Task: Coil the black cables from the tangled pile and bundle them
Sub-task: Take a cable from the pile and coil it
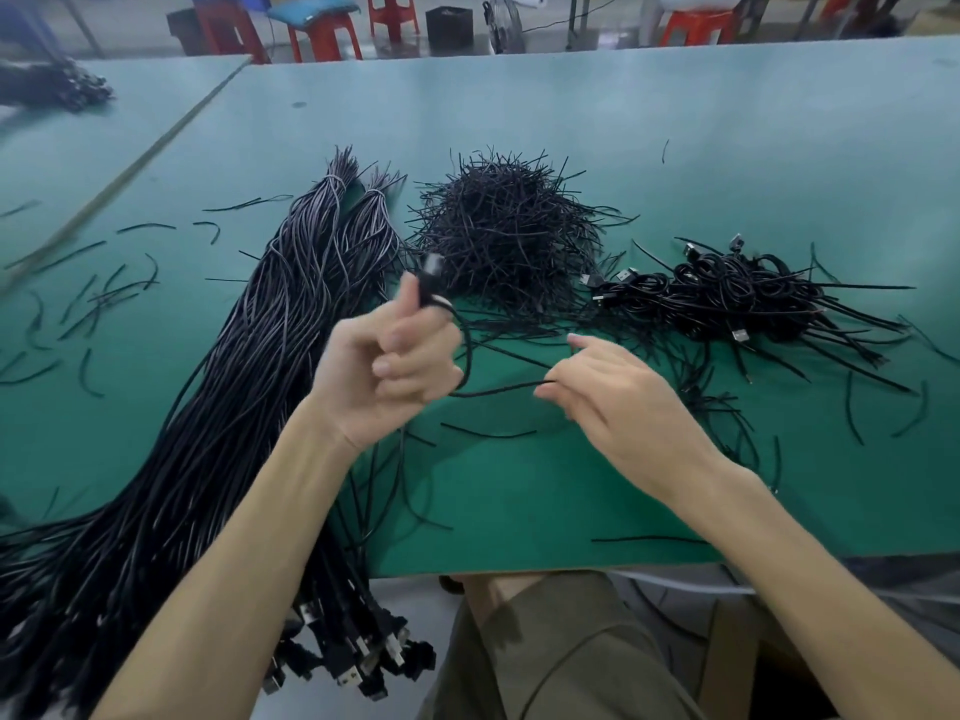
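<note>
My left hand [387,374] is raised over the green table [727,148] and grips the plug end of one black cable [467,356], the connector sticking up past the thumb. That cable loops down and across to my right hand [613,402], which pinches it between thumb and fingers. A long bundle of straight black cables [234,407] lies diagonally at the left, its USB plugs hanging over the front edge. A pile of short black ties [509,231] sits at centre back. Coiled, tied cables [737,293] are heaped at the right.
Loose tie pieces are scattered on the mat at the left [93,304] and right [852,413]. Another dark cable heap [57,88] lies far left. Red stools [322,33] and a fan [504,23] stand beyond the table. My lap is below the front edge.
</note>
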Demonstrator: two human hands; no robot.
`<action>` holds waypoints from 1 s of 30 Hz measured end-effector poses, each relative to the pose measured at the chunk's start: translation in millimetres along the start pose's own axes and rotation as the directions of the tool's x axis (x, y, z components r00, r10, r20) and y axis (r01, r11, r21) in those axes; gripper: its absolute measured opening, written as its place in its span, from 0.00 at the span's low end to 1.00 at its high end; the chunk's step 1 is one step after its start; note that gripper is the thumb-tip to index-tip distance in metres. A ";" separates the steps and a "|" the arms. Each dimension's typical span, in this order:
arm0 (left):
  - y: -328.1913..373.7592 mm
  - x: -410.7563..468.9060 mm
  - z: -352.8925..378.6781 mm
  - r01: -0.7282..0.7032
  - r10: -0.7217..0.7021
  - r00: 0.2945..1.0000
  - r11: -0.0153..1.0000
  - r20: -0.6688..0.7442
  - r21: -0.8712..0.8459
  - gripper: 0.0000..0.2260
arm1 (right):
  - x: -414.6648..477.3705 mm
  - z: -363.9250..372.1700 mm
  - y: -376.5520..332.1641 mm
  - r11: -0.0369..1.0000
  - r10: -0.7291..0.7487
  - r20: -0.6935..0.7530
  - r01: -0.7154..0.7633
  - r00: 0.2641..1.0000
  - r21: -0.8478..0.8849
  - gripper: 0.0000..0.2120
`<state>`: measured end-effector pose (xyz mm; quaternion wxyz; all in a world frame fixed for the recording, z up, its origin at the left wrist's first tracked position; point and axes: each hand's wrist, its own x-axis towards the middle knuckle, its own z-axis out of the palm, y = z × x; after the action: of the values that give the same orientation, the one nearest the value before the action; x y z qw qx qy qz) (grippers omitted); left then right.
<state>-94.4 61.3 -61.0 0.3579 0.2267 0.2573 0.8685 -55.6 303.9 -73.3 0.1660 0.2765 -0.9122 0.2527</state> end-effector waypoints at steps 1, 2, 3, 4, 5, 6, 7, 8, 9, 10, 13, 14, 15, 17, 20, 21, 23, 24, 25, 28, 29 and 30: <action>-2.6 1.4 0.6 0.028 -0.026 1.000 0.987 -0.018 0.160 0.19 | -0.2 -3.0 1.6 1.000 0.010 -0.044 -0.009 0.999 0.024 0.16; -5.3 2.7 0.7 0.062 -0.056 0.998 0.952 -0.029 0.299 0.19 | 0.4 -5.2 2.0 0.999 0.020 -0.080 -0.017 0.997 0.039 0.15; -7.9 3.9 0.9 0.094 -0.085 0.996 0.913 -0.042 0.396 0.19 | 1.3 -6.6 1.4 0.999 0.030 -0.110 -0.025 0.993 0.044 0.14; -10.7 5.4 1.8 0.124 -0.109 0.992 0.877 -0.059 0.464 0.20 | 2.4 -7.4 0.3 0.999 0.041 -0.143 -0.035 0.989 0.041 0.13; -14.1 6.9 3.3 0.152 -0.128 0.988 0.838 -0.082 0.525 0.20 | 3.6 -7.9 -1.6 0.997 0.064 -0.173 -0.058 0.983 0.042 0.13; -17.8 8.4 4.7 0.182 -0.136 0.983 0.790 -0.121 0.586 0.21 | 5.0 -7.9 -4.4 0.993 0.108 -0.192 -0.098 0.975 0.063 0.11; -22.1 10.1 5.3 0.209 -0.126 0.977 0.731 -0.173 0.650 0.21 | 6.7 -7.2 -7.1 0.982 0.173 -0.191 -0.153 0.966 0.111 0.11; -26.8 12.3 6.2 0.220 -0.087 0.972 0.661 -0.218 0.718 0.20 | 7.9 -5.8 -9.2 0.961 0.244 -0.174 -0.213 0.954 0.178 0.10; -31.8 14.6 7.1 0.206 -0.022 0.971 0.572 -0.236 0.794 0.20 | 9.2 -3.9 -10.5 0.931 0.310 -0.146 -0.270 0.939 0.245 0.10; -36.3 16.6 6.7 0.175 0.057 0.973 0.450 -0.224 0.876 0.19 | 10.2 -1.7 -11.6 0.903 0.361 -0.116 -0.316 0.925 0.290 0.11; -44.7 18.9 3.5 0.115 0.308 0.944 0.030 -0.119 0.993 0.16 | 10.5 4.2 -18.3 0.856 0.416 -0.075 -0.362 0.906 0.368 0.15; -44.9 18.9 1.5 0.132 0.388 0.914 -0.014 -0.116 0.991 0.16 | 10.7 5.2 -21.3 0.839 0.422 -0.076 -0.358 0.903 0.410 0.16; -43.7 19.0 -0.4 0.155 0.458 0.879 -0.007 -0.134 0.988 0.15 | 11.2 5.8 -24.0 0.823 0.428 -0.083 -0.350 0.900 0.448 0.16; -40.1 20.4 -3.8 0.196 0.541 0.821 0.036 -0.184 0.980 0.14 | 12.8 6.0 -28.9 0.802 0.436 -0.097 -0.337 0.895 0.493 0.16; -37.9 22.3 -5.0 0.194 0.556 0.789 0.175 -0.260 0.965 0.15 | 14.3 9.2 -40.4 0.777 0.394 -0.054 -0.302 0.917 0.552 0.16; -36.6 23.4 -4.8 0.145 0.542 0.789 0.295 -0.291 0.944 0.16 | 14.1 12.4 -45.6 0.772 0.363 -0.020 -0.289 0.932 0.567 0.15; -32.3 24.8 -1.1 -0.015 0.513 0.777 0.594 -0.364 0.805 0.19 | 12.1 22.5 -55.6 0.753 0.296 0.075 -0.281 0.952 0.595 0.15; -28.3 24.1 0.2 -0.098 0.487 0.771 0.728 -0.411 0.679 0.19 | 11.0 28.6 -58.8 0.743 0.273 0.130 -0.294 0.953 0.601 0.16; -23.1 21.9 1.8 -0.166 0.441 0.775 0.833 -0.452 0.527 0.19 | 9.6 34.8 -60.0 0.738 0.263 0.177 -0.316 0.948 0.597 0.16; -5.3 10.1 3.4 -0.236 0.253 0.879 0.967 -0.405 0.093 0.17 | 7.4 42.1 -52.5 0.785 0.279 0.166 -0.324 0.946 0.529 0.19; -1.1 6.3 2.6 -0.217 0.215 0.901 0.975 -0.377 0.037 0.17 | 7.8 40.7 -47.5 0.830 0.279 0.123 -0.304 0.952 0.468 0.20; 1.3 3.1 1.9 -0.172 0.170 0.921 0.985 -0.351 0.024 0.18 | 7.9 37.8 -41.0 0.881 0.268 0.078 -0.277 0.960 0.385 0.22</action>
<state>-96.0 63.4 -58.1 0.2299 0.0880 0.2931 0.9238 -43.8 250.2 -85.6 0.0600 0.1760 -0.8746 0.4477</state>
